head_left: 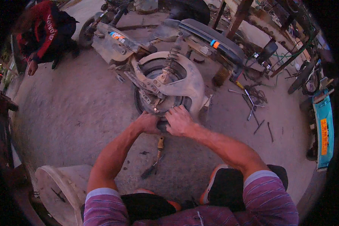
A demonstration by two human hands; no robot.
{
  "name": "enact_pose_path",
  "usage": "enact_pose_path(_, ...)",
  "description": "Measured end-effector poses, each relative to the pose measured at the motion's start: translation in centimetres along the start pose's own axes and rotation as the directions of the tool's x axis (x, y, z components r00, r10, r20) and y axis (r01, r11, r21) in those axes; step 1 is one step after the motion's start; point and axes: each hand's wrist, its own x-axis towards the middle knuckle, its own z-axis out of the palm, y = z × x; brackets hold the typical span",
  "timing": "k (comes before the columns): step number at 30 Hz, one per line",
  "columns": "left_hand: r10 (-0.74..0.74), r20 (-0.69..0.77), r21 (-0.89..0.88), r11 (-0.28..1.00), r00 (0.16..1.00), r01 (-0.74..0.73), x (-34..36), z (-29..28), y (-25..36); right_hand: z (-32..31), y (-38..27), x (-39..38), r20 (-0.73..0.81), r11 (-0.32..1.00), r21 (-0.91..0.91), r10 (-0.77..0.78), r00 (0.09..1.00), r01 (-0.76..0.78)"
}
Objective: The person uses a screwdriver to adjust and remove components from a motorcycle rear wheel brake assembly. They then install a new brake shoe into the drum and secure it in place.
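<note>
A dusty scooter (196, 35) lies on its side before me. Its rear wheel sits beneath a pale swingarm (194, 81) and a coil-spring shock absorber (172, 56). At the wheel's near edge, my left hand (148, 122) and my right hand (179, 121) are close together, fingers curled over the dark tire (162, 125). A short stretch of tire shows between them; the rest of their grip is hidden under the palms. Just below the hands, a brush (160, 145) with a wooden handle rests on the ground.
A whitish bucket (58, 180) lies tipped at lower left. To the right are a cross-shaped wrench (250, 105), a thin metal bar (270, 132) and tangled cord. A teal panel (325, 130) stands at far right. Another person in a red-and-black jacket (45, 34) crouches at upper left.
</note>
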Motion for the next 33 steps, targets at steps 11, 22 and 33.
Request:
enact_pose_path(11, -0.081, -0.018, -0.108, 0.991, 0.997, 0.079, -0.6, -0.4, 0.6, -0.9, 0.0, 0.1, 0.126, 0.997, -0.073, 0.000, 0.992, 0.010)
enact_pose_path(22, -0.047, 0.011, -0.092, 0.995, 0.999, 0.047, 0.1, -0.1, 0.0, -0.5, -0.5, 0.1, 0.100, 0.992, -0.122, 0.026, 0.995, -0.013)
enact_pose_path(33, -0.046, -0.077, -0.064, 0.997, 0.996, 0.041, -1.2, 0.7, 0.0, 0.1, -0.2, 0.2, 0.011, 0.999, -0.033, 0.003, 1.000, -0.003)
